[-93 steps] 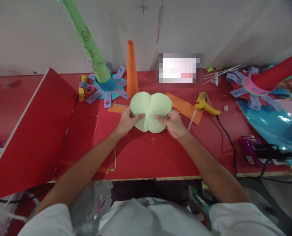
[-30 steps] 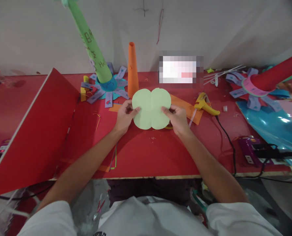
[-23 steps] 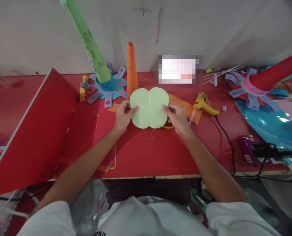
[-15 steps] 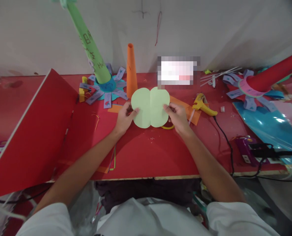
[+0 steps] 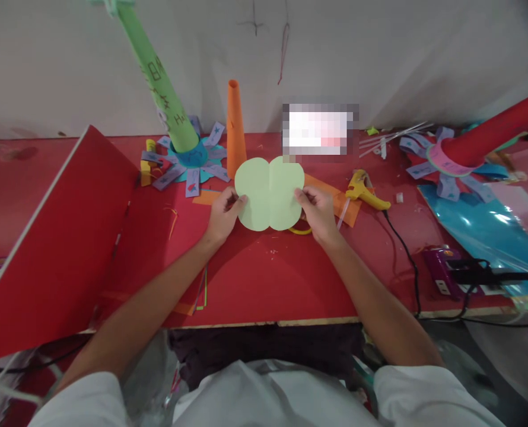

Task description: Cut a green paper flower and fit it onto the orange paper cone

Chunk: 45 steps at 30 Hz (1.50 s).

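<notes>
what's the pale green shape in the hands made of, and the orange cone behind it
Pale green shape: looks like thin matte paper or light card, given its clean cut lobes and centre crease. Orange cone: seemingly rolled matte card, standing upright unsupported; the seam isn't clear.

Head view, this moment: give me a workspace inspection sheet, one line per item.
Surface: red table, scraps scattered on it.
Job's things: light green lobed paper, creased down the middle, held up at its two sides.
Clutter: orange cone, green tube on a blue flower base, red board leaning at left, orange paper, yellow glue gun, red tube, blue foil sheet.
Grippers: left hand and right hand each pinch a side of the paper.
Cables: black cord from the glue gun to a purple power strip.
Surroundings: white wall.
</notes>
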### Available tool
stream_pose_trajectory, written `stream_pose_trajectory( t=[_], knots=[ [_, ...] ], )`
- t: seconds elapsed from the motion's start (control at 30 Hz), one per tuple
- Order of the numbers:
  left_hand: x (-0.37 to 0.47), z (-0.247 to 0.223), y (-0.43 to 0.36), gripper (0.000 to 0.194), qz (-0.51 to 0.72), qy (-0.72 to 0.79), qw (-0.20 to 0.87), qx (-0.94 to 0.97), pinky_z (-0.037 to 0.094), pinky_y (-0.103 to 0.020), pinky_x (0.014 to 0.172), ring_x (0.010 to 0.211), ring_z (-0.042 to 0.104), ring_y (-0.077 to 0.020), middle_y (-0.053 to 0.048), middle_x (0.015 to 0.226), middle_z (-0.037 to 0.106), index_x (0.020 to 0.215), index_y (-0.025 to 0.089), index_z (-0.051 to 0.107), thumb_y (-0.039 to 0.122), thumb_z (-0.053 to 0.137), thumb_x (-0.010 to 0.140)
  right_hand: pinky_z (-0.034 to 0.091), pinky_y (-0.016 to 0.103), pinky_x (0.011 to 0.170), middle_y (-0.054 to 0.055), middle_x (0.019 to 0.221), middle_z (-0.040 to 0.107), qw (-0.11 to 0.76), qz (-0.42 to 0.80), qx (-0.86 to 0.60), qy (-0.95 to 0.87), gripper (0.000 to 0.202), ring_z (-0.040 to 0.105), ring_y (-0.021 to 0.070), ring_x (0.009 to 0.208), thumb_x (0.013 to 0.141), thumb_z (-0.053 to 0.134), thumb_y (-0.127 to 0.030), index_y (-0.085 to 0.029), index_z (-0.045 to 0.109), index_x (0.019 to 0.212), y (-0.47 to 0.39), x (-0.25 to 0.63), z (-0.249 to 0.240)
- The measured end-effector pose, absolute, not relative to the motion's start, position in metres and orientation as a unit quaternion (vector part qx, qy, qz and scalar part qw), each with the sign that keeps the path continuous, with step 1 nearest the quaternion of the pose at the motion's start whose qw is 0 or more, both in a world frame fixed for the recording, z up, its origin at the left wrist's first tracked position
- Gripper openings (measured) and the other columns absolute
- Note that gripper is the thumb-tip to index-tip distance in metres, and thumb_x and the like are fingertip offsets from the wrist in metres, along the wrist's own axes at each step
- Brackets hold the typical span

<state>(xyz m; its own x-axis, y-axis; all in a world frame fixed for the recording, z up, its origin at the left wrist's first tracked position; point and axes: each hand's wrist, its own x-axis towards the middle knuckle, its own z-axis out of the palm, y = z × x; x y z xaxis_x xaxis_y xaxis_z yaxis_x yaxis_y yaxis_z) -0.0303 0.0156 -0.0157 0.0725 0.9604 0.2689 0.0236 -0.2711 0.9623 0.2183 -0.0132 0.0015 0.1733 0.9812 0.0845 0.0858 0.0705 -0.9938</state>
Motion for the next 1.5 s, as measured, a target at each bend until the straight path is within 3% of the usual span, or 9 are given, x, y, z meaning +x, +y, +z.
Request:
stream_pose_trajectory(
  t=[0.23,0.5,0.6,0.77,0.87,1.03,1.3,1.4,1.5],
  knots=[
    [-0.031,-0.019,0.017,0.047,0.536,0.406,0.456,0.583,0.039,-0.031,0.064,0.069,0.049,-0.0144,0.001,0.074,0.053,0.079,0.023,0.06,0.064,0.081,0.087,0.033,0.031,0.055,-0.003,0.066,0.04,0.551,0.387,-0.54,-0.506,0.058,0.038,0.0133,0.06,0.086,0.073,-0.075,-0.024,0.053,0.068,-0.013,0.218,0.001],
    [-0.029,-0.022,0.019,0.042,0.55,0.399,0.452,0.578,0.05,-0.033,0.072,0.078,0.06,-0.018,-0.001,0.084,0.066,0.092,0.024,0.071,0.063,0.083,0.084,0.035,0.03,0.053,-0.003,0.065,0.037,0.546,0.384,-0.545,-0.508,0.061,0.038,0.0138,0.06,0.085,0.072,-0.078,-0.025,0.048,0.067,-0.014,0.217,-0.005],
    [-0.029,-0.022,0.018,0.044,0.55,0.395,0.457,0.576,0.052,-0.034,0.076,0.083,0.063,-0.019,-0.002,0.089,0.07,0.097,0.024,0.071,0.064,0.083,0.084,0.044,0.03,0.057,-0.002,0.066,0.049,0.55,0.399,-0.531,-0.506,0.055,0.049,0.0149,0.063,0.084,0.075,-0.075,-0.025,0.056,0.073,-0.014,0.217,-0.006],
    [-0.031,-0.021,0.019,0.043,0.546,0.408,0.456,0.573,0.049,-0.031,0.071,0.075,0.059,-0.0157,0.0,0.081,0.065,0.088,0.023,0.066,0.063,0.083,0.086,0.058,0.038,0.074,0.005,0.087,0.077,0.521,0.458,-0.492,-0.526,0.05,0.071,0.0234,0.08,0.079,0.083,-0.068,-0.024,0.075,0.101,-0.013,0.218,-0.005],
    [-0.03,-0.02,0.018,0.042,0.545,0.398,0.468,0.571,0.052,-0.031,0.073,0.078,0.062,-0.0162,-0.001,0.085,0.067,0.092,0.023,0.067,0.061,0.084,0.086,0.06,0.041,0.078,0.007,0.091,0.08,0.523,0.454,-0.502,-0.518,0.049,0.073,0.0257,0.086,0.079,0.082,-0.067,-0.023,0.077,0.101,-0.013,0.218,-0.005],
    [-0.026,-0.019,0.016,0.054,0.526,0.374,0.515,0.564,0.06,-0.038,0.088,0.101,0.071,-0.0236,-0.007,0.115,0.077,0.12,0.025,0.071,0.057,0.09,0.08,0.059,0.042,0.079,0.005,0.091,0.078,0.524,0.465,-0.51,-0.499,0.043,0.071,0.025,0.084,0.077,0.082,-0.063,-0.025,0.078,0.095,-0.011,0.22,-0.006],
    [-0.031,-0.007,0.013,0.023,0.533,0.341,0.468,0.617,0.056,-0.035,0.086,0.093,0.07,-0.0209,-0.006,0.099,0.076,0.092,0.026,0.084,0.049,0.084,0.089,0.059,0.043,0.093,0.004,0.106,0.083,0.527,0.482,-0.47,-0.519,0.017,0.074,0.0278,0.106,0.081,0.079,-0.046,-0.03,0.083,0.085,-0.013,0.223,0.001],
    [-0.031,-0.005,0.013,0.021,0.529,0.33,0.463,0.629,0.055,-0.034,0.086,0.094,0.069,-0.0197,-0.006,0.098,0.074,0.087,0.027,0.085,0.048,0.082,0.091,0.06,0.041,0.086,0.003,0.099,0.082,0.543,0.477,-0.48,-0.497,0.012,0.074,0.0252,0.097,0.082,0.077,-0.04,-0.029,0.082,0.081,-0.014,0.222,0.004],
    [-0.029,-0.007,0.013,0.026,0.522,0.332,0.465,0.633,0.056,-0.035,0.092,0.101,0.071,-0.0211,-0.007,0.107,0.075,0.098,0.027,0.084,0.051,0.085,0.088,0.06,0.039,0.084,0.002,0.098,0.081,0.559,0.469,-0.47,-0.497,0.014,0.073,0.0224,0.091,0.084,0.077,-0.04,-0.029,0.082,0.091,-0.013,0.222,0.004]
  ],
)
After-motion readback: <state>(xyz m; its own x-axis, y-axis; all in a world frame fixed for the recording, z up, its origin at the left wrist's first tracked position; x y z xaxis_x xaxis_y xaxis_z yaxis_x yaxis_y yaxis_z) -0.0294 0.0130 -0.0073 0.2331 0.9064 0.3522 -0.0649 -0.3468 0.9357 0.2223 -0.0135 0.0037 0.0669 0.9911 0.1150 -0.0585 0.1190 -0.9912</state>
